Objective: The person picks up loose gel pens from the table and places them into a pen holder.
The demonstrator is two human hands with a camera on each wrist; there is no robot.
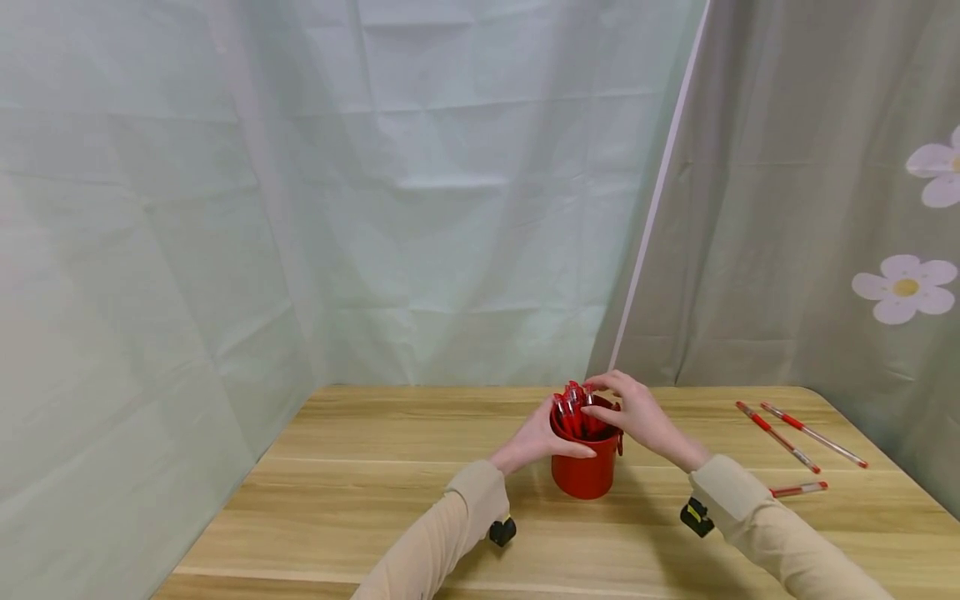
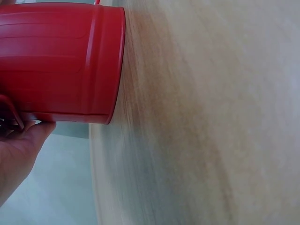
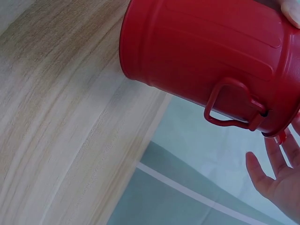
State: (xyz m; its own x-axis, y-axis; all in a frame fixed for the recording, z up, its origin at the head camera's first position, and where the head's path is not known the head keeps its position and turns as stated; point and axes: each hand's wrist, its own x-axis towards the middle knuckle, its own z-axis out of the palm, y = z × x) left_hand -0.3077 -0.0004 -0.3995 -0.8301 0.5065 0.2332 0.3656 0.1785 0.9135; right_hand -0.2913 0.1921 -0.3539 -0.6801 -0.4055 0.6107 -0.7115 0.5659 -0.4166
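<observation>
A red metal bucket (image 1: 583, 471) stands upright on the table, packed with several red pens (image 1: 570, 417) whose capped ends stick out of its mouth. My left hand (image 1: 538, 435) holds the bucket at its rim, thumb across the front, with the other fingers mostly hidden behind. Over the bucket's right side, my right hand (image 1: 637, 410) pinches a pen between thumb and fingers at the mouth. Seen by the right wrist camera, the right hand's fingers (image 3: 255, 171) are partly spread beside the rim, below a side handle (image 3: 229, 105).
On the right of the wooden table (image 1: 360, 475) lie a red pen (image 1: 777, 437), another pen (image 1: 813, 433) beside it, and a third pen (image 1: 798, 489) partly behind the right sleeve. Pale curtains (image 1: 465, 208) hang behind the table.
</observation>
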